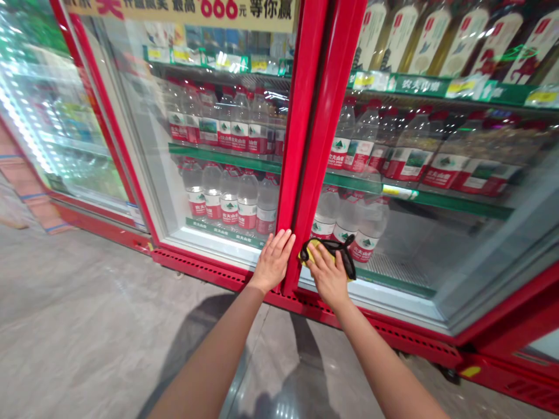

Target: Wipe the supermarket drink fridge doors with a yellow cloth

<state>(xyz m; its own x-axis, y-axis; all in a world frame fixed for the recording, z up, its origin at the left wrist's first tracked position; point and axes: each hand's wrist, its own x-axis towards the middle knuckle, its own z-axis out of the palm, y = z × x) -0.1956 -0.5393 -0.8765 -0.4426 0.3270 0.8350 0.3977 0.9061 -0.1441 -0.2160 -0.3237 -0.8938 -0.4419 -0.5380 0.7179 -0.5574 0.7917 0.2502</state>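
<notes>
My right hand [327, 273] lies spread on a black and yellow cleaning cloth [347, 259], pressing it against the lower left part of the right glass door [410, 244]. Part of the cloth is covered by my fingers. Just to the left, my left hand [275, 259] rests flat with fingers stretched out at the red frame [288, 203] of the left door, low down. Nothing shows in that hand. Behind the glass, water bottles [364, 233] with red and white labels stand close to the cloth.
Several shelves of bottles fill the red display fridge, with taller juice-like bottles [432, 41] at upper right. A vented red base [209, 270] runs along the grey tiled floor [87, 326]. Another lit fridge [78, 116] and stacked boxes [26, 180] stand at left.
</notes>
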